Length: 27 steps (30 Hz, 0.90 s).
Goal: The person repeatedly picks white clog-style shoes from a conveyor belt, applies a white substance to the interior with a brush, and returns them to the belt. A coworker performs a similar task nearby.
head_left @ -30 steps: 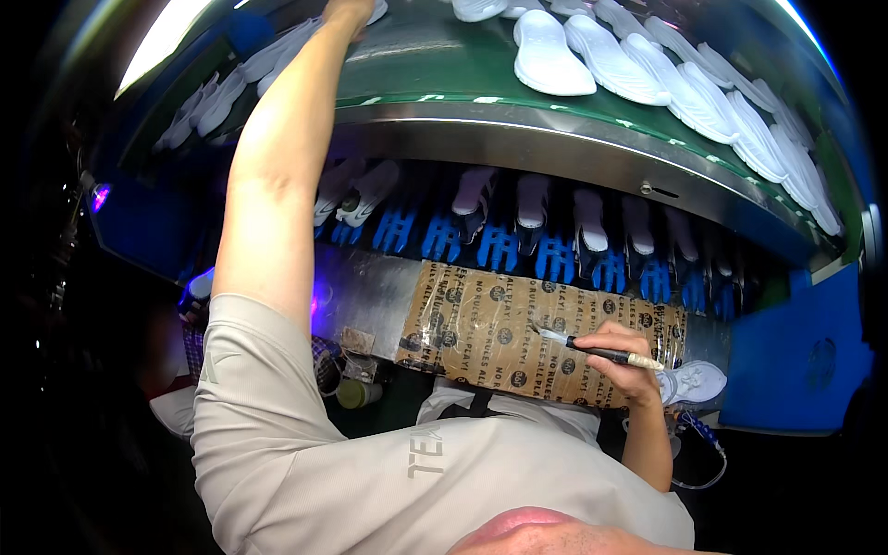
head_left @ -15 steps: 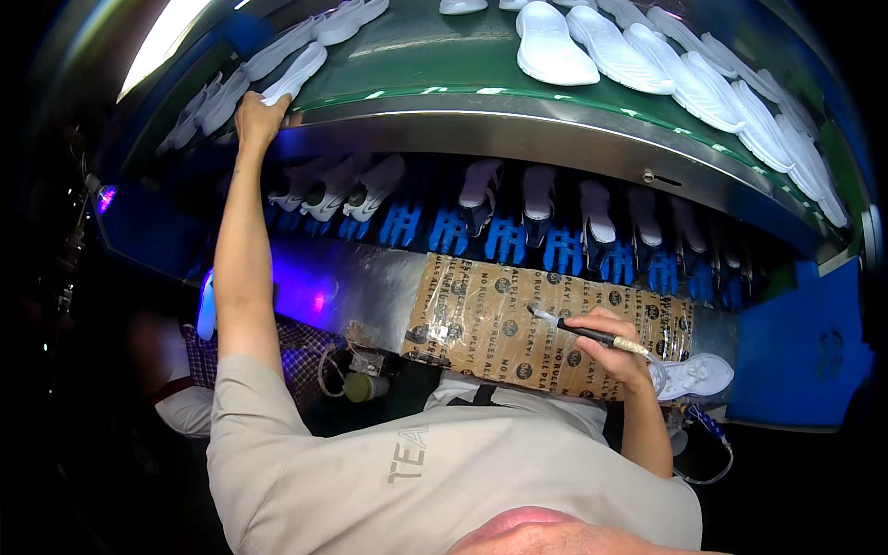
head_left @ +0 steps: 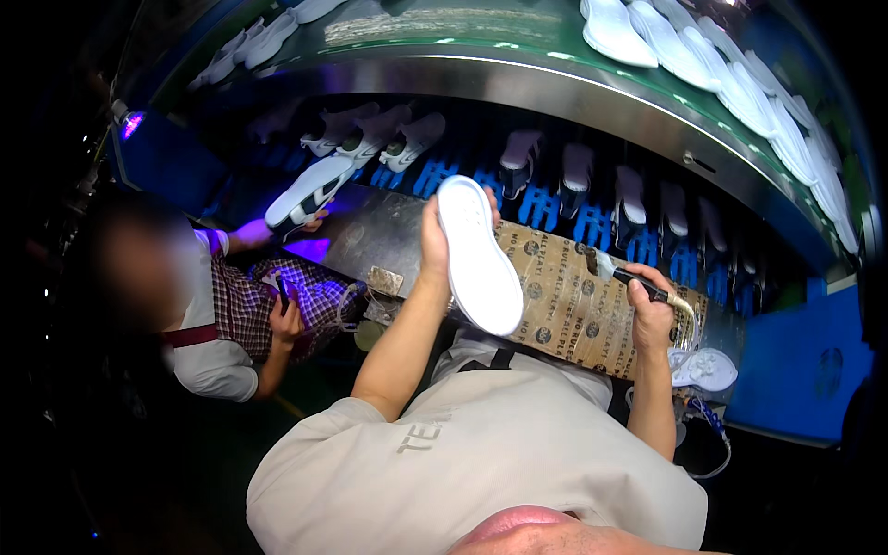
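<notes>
A white shoe sole [head_left: 483, 268] stands slantwise in front of me, its hollow, rimmed inner side turned up. My left hand [head_left: 435, 239] grips it by its upper end, with fingertips showing at its far edge. On the right, my right hand [head_left: 653, 310] is closed around a black-handled brush [head_left: 645, 284] with a pale hose at its rear end. The brush's tip points left over a brown printed cardboard sheet [head_left: 578, 310] taped to the metal bench. Close to my right wrist lies another white sole [head_left: 708, 370] with white matter in it.
Beyond the bench, shoe uppers [head_left: 578, 166] and blue holders [head_left: 539, 208] stand in a row under a metal edge [head_left: 518, 97]. Several white soles [head_left: 684, 55] rest on the green belt [head_left: 444, 28] above. At left a co-worker's hand [head_left: 287, 319] holds a dark tool; a shoe [head_left: 314, 190] is beside them.
My left hand has brought a white sole from the belt at the upper left down over the bench. The brush in my right hand has lifted slightly. The co-worker has come further into view.
</notes>
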Each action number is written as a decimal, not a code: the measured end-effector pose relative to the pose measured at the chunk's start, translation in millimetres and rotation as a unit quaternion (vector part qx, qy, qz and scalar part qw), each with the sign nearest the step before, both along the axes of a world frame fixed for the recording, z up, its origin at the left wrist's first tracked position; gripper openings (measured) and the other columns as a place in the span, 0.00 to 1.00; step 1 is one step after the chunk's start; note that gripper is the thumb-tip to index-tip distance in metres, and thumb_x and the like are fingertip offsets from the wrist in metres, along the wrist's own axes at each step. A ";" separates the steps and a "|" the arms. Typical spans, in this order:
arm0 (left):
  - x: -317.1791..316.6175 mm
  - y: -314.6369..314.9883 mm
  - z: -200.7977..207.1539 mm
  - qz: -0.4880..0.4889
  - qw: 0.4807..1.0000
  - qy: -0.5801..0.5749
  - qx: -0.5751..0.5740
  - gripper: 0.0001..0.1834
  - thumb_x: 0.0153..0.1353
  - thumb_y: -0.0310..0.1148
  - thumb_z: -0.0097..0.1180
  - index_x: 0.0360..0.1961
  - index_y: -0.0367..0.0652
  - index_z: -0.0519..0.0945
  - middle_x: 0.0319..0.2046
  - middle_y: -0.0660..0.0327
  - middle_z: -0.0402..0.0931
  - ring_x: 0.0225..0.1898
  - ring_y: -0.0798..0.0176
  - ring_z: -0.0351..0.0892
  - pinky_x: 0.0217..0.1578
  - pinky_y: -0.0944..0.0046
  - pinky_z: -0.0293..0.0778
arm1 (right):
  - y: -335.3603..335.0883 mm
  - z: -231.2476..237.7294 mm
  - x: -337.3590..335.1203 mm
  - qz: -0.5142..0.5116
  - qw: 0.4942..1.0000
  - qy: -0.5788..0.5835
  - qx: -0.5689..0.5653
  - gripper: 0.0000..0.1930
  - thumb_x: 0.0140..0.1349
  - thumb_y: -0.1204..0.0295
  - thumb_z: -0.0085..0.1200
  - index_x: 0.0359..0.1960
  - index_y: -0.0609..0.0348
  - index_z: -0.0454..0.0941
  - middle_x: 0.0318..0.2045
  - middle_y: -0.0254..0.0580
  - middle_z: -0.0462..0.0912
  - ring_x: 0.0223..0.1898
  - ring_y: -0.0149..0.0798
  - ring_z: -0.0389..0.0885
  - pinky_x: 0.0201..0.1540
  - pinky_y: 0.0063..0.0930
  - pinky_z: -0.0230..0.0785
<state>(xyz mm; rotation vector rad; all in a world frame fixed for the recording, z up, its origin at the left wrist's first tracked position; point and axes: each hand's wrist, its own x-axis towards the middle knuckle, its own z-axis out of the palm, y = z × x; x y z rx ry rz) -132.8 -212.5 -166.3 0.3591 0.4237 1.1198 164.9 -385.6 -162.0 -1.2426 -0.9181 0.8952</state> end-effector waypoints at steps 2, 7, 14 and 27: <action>13.4 -44.6 -32.5 -0.069 0.994 0.051 -0.066 0.38 0.75 0.53 0.20 0.61 0.31 0.73 0.51 0.42 0.79 0.47 0.47 0.83 0.51 0.48 0.82 | -4.9 -0.3 -5.6 0.007 0.999 0.031 -0.027 0.12 0.63 0.75 0.62 0.47 0.61 0.85 0.40 0.31 0.84 0.40 0.24 0.76 0.46 0.20 0.68; 9.9 -94.5 -60.3 -0.218 0.965 -0.046 -0.137 0.50 0.70 0.73 0.15 0.66 0.42 0.70 0.52 0.44 0.78 0.50 0.43 0.82 0.55 0.39 0.79 | 1.8 16.4 -35.7 0.089 0.995 -0.042 -0.026 0.12 0.63 0.73 0.62 0.48 0.60 0.86 0.40 0.35 0.87 0.36 0.26 0.79 0.41 0.22 0.73; 40.1 -81.8 -36.8 -0.225 0.971 -0.041 -0.064 0.48 0.72 0.72 0.16 0.66 0.42 0.69 0.54 0.47 0.77 0.53 0.48 0.81 0.58 0.44 0.78 | 47.2 31.8 -80.4 0.071 0.972 -0.220 0.032 0.13 0.61 0.76 0.64 0.47 0.60 0.88 0.35 0.40 0.88 0.33 0.32 0.83 0.35 0.25 0.74; 44.4 -43.9 -0.1 -0.164 0.982 -0.097 -0.007 0.42 0.72 0.69 0.26 0.60 0.42 0.72 0.42 0.51 0.74 0.42 0.54 0.76 0.48 0.48 0.79 | 34.1 52.1 -82.3 0.296 0.869 -0.349 0.190 0.14 0.57 0.71 0.70 0.46 0.51 0.90 0.31 0.37 0.87 0.37 0.36 0.82 0.49 0.33 0.67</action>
